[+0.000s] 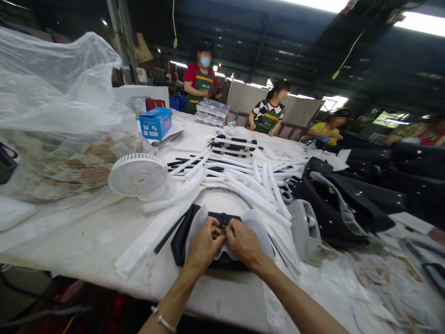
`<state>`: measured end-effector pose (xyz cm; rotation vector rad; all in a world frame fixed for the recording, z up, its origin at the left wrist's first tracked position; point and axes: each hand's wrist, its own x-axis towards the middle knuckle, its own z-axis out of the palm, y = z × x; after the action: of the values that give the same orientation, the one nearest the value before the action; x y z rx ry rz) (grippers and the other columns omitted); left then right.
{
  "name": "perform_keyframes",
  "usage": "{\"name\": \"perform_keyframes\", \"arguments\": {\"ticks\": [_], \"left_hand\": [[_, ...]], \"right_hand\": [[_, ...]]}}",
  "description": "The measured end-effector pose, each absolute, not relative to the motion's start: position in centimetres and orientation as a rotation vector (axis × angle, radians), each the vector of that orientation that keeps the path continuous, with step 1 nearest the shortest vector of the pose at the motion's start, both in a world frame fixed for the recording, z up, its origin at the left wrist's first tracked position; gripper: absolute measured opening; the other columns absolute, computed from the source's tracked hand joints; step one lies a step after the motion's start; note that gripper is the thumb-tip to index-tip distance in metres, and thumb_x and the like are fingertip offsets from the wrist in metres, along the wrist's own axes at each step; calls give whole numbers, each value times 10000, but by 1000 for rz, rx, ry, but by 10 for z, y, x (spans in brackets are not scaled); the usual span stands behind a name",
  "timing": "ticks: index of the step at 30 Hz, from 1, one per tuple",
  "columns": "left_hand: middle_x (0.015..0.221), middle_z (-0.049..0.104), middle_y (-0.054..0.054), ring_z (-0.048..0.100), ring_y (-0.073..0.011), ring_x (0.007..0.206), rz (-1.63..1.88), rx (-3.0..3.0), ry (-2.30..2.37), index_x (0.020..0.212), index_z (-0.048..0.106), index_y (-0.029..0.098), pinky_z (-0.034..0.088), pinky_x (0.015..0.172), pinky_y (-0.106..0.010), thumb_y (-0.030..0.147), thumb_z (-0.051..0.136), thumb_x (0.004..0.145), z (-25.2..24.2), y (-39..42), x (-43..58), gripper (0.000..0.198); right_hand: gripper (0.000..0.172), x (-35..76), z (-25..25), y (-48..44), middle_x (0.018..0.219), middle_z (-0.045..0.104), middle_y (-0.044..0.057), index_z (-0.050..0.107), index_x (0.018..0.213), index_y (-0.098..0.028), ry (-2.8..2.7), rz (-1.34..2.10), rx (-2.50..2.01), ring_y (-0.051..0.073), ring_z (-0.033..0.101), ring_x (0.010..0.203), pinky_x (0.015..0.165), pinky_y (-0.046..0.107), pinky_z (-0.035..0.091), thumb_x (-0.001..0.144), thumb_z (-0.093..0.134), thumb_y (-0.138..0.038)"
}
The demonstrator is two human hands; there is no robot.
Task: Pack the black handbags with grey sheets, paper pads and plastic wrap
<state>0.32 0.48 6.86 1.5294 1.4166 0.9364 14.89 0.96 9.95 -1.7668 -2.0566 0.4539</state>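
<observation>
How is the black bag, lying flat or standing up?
Lying flat: the black bag rests on the white table, with white paper over it.

Light is thrown from above by bright strip panels (422,22) set in a dark roof, and these are blown out to pure white at the top right. More daylight is admitted through openings (333,102) at the far side. The white table (86,241) is evenly and brightly lit, so only soft, faint shadows are cast. Glare is picked up on the clear plastic sack (52,83). The left hand (205,243) and right hand (245,242) are rendered sharply at the centre, while little detail is held in the black bag (178,243) beneath them. Strong barrel distortion is seen towards the edges, where lines are bent and stretched. The lower corners are left dim and smeared.
</observation>
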Motion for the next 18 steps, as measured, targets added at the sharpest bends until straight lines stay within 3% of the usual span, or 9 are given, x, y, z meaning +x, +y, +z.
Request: {"name": "perform_keyframes", "arguments": {"ticks": [4,12,18], "left_hand": [[815,716,45,679,-150,752,925,1525,1446,975,473,247,442,669,-254,266,613,776,71,5,3,244],[852,726,15,693,-171,803,964,1520,1371,986,512,240,473,698,-266,239,607,773,70,5,0,233],[914,718,19,685,-162,821,1020,1569,1196,1181,520,255,501,761,-270,293,587,807,68,0,-6,381]], "right_hand": [[139,144,94,6,793,609,72,545,780,-181,-2133,301,-1709,198,544,733,628,295,279,887,458,-161],[123,156,94,2,714,570,-6,495,747,-211,-2208,390,-1344,143,541,672,657,242,405,859,480,-163],[116,159,94,-5,963,617,77,553,785,-206,-2082,491,-1038,193,594,927,827,312,468,870,477,-184]]}}
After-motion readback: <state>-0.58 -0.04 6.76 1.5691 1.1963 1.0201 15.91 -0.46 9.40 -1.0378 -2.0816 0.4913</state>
